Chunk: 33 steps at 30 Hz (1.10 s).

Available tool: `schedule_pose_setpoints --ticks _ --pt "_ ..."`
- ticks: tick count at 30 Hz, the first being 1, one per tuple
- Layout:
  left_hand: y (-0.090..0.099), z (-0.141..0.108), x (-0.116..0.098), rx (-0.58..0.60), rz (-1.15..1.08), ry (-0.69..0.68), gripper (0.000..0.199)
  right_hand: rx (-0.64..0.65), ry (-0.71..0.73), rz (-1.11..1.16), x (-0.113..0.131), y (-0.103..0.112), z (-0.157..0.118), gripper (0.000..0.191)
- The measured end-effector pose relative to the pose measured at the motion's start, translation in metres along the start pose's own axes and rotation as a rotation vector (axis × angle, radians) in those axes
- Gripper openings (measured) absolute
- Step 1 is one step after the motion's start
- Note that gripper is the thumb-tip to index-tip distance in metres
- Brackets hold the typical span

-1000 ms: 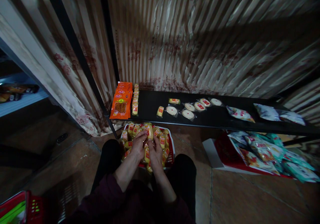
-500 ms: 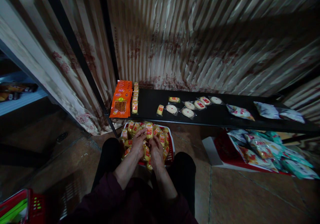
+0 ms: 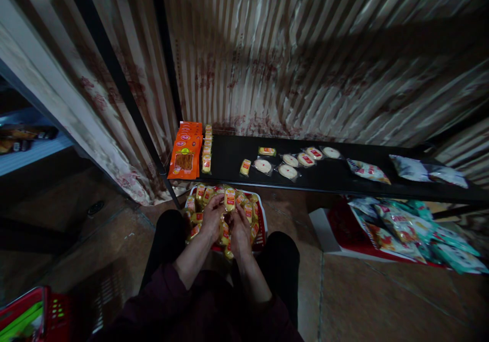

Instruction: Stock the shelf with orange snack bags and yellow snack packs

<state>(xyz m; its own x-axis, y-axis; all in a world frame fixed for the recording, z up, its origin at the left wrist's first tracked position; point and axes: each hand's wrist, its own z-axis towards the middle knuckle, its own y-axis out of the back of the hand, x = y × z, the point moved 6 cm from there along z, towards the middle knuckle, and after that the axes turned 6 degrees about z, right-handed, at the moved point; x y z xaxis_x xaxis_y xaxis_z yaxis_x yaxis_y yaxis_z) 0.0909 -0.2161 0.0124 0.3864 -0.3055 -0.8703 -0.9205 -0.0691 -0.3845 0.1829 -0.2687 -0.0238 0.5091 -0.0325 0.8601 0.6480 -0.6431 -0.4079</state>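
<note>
Between my knees stands a red and white basket (image 3: pixel 262 217) filled with small yellow wrapped snack cakes. Above it, my left hand (image 3: pixel 212 214) and my right hand (image 3: pixel 239 226) hold one wrapped snack cake (image 3: pixel 229 199) upright between their fingertips, its red and yellow label facing me. My left fingers close on its left side, my right fingers on its lower right. More snack cakes (image 3: pixel 198 191) lie around and under my hands, partly hidden by them.
A low black shelf (image 3: pixel 229 146) carries orange snack packets (image 3: pixel 184 151), a row of yellow cakes (image 3: pixel 207 151), round wrapped pastries (image 3: pixel 288 172) and pillow bags (image 3: pixel 369 171). Under its right end sits a box (image 3: pixel 324 230) of snack bags. A red basket (image 3: pixel 57 316) stands lower left.
The snack cake is raised slightly and turned more upright between my fingertips. My left fingers have shifted a little down its side; the shelf goods stay as they were.
</note>
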Motion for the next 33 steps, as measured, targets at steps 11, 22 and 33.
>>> schedule_pose_setpoints --ticks 11,22,33 --pt "0.003 0.000 -0.002 -0.040 0.143 0.006 0.029 -0.020 -0.012 -0.040 -0.006 0.001 0.002 0.058" --pt "0.012 0.007 -0.007 -0.060 0.224 -0.033 0.026 0.040 0.041 -0.167 -0.009 -0.005 0.009 0.051" --pt "0.014 0.032 -0.006 -0.013 0.339 -0.166 0.028 0.061 0.046 -0.198 -0.010 -0.018 0.033 0.050"
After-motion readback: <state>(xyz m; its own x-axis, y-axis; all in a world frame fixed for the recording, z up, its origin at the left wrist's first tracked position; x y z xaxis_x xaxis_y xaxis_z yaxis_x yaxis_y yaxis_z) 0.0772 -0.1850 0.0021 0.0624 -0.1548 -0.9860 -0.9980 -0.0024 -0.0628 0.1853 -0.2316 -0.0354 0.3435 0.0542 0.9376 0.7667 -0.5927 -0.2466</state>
